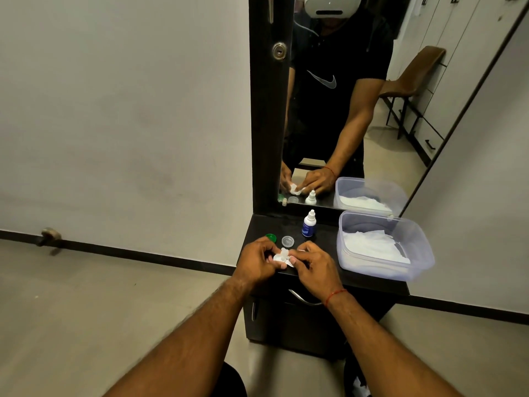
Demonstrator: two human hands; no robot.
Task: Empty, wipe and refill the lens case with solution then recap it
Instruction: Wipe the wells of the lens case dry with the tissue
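Note:
My left hand (262, 260) and my right hand (313, 266) meet over the front of the dark dresser top (329, 245). Between them is a small white lens case with a bit of white tissue (282, 257); the fingers hide most of both. My left hand pinches the case's left side, and my right hand presses the tissue against it. A green cap (271, 238) and a clear cap (287, 241) lie on the top just behind my hands. The solution bottle (309, 223), white with a blue label, stands upright further back with its cap on.
A clear plastic tub (418, 247) holding white tissues sits on the right of the dresser top. A tall mirror (357, 110) rises behind it, reflecting me and a brown chair. A drawer handle (305, 299) curves below the front edge. Bare floor lies to the left.

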